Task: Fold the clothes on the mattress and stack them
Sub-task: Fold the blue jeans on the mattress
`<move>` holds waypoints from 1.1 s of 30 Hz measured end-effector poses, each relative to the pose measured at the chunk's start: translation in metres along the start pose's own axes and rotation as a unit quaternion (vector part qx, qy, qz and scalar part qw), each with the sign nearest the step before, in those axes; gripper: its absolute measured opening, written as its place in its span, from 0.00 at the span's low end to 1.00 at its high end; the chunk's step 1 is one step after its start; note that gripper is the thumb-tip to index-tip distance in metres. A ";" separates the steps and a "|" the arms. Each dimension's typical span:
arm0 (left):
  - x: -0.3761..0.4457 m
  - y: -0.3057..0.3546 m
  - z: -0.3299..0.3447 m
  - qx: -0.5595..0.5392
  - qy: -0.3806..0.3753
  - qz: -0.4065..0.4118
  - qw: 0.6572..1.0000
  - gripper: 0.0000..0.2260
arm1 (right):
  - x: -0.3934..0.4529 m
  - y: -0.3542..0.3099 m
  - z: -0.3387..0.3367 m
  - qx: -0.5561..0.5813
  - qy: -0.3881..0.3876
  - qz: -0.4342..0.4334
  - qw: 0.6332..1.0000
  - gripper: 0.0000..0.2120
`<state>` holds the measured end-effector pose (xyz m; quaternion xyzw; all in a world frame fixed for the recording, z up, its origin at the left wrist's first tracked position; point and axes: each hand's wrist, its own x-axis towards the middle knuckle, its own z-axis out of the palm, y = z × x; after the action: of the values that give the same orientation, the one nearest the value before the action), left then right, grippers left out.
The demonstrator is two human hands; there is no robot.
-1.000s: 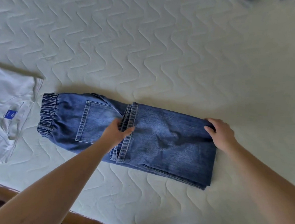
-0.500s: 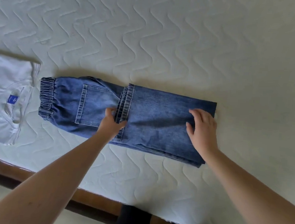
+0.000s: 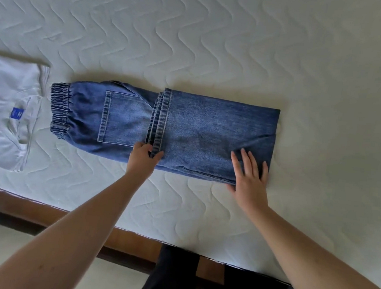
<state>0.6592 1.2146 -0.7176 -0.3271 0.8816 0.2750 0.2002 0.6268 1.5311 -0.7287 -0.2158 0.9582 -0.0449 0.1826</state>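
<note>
Denim lies before us: blue elasticated-waist jeans (image 3: 127, 119), folded once so the leg hems (image 3: 160, 119) rest across the seat, stretch lengthwise on the white quilted mattress (image 3: 215, 43) near its front edge. Our left hand (image 3: 141, 157) pinches the stacked hems at their near end, thumb on top. Our right hand (image 3: 250, 174) presses flat, fingers spread, on the fold's near corner. A folded white T-shirt with a blue neck label (image 3: 7, 111) sits just beside the waistband.
</note>
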 end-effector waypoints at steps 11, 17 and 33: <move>0.001 -0.018 0.003 -0.371 -0.053 -0.129 0.918 0.07 | -0.025 0.030 0.000 0.241 0.092 0.240 0.936 0.36; -0.001 -0.023 0.011 -0.412 -0.069 -0.167 0.893 0.08 | -0.033 0.035 0.012 0.452 0.093 0.398 0.793 0.07; 0.032 0.014 -0.006 -0.348 0.003 -0.088 0.933 0.22 | -0.016 0.031 -0.010 0.562 0.087 0.390 0.725 0.18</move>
<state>0.6261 1.2055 -0.7248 -0.4538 0.6986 0.5450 0.0945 0.6243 1.5654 -0.7197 0.3234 0.7693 -0.5183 0.1872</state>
